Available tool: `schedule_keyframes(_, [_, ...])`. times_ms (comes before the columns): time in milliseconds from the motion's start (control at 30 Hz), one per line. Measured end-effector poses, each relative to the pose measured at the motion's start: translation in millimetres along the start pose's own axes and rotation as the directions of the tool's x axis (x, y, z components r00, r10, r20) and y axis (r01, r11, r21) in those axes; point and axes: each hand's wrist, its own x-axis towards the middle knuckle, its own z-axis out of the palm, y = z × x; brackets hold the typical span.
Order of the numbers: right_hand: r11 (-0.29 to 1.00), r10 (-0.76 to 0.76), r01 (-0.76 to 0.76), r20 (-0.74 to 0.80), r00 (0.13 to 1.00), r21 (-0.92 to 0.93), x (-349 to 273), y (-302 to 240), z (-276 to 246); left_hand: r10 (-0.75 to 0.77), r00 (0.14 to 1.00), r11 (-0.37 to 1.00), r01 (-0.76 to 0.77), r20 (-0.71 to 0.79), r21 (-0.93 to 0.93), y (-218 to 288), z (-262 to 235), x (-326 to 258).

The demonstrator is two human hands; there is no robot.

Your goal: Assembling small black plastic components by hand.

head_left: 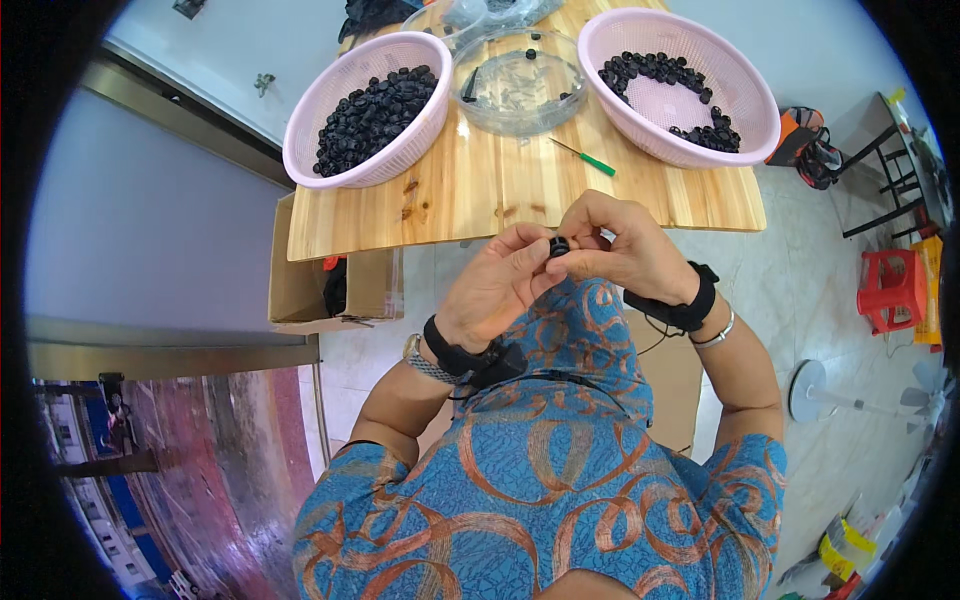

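Note:
Between my two hands, just off the table's near edge, is a small round black plastic part [559, 246]. The fingertips of my left hand [505, 275] pinch it from the left. My right hand [622, 245] closes thumb and forefinger on its other side. Fingers cover much of the part, so its exact kind is hidden. On the table, a pink basket [440, 130] at the left is heaped with small black parts [375, 120]. At the right, another pink basket [752, 100] holds fewer of them, scattered along its bottom.
A clear round plastic tub [500, 122] with a few black pieces stands between the baskets on the wooden table [470, 200]. A green-handled screwdriver [590, 160] lies before it. Below the table's left side is a cardboard box [370, 285]. A red stool [888, 285] stands far right.

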Motion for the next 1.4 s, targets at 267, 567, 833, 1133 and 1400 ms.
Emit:
schedule_keyframes(267, [0.988,-0.012,0.024,-0.083,0.996,0.151,-2,3,13,0.124,0.991,0.983,-0.116,-0.047,0.142,12,7,-3])
schedule_keyframes(567, [0.915,0.089,-0.009,-0.18,0.98,0.404,10,8,30,0.238,0.966,0.962,-0.221,-0.1,0.159,12,1,-3])
schedule_keyframes(833, [0.799,0.065,0.069,-0.2,0.978,0.597,22,10,37,0.344,0.938,0.916,-0.328,-0.034,0.233,16,6,2])
schedule_keyframes(1133, [0.9,0.091,0.029,-0.253,0.963,0.435,8,9,30,0.683,0.73,0.538,-0.512,0.01,0.669,125,16,-8])
schedule_keyframes(1400, [0.903,0.17,-0.079,-0.183,0.968,0.421,-7,28,24,0.606,0.777,-0.145,-0.104,0.171,0.984,258,-8,8])
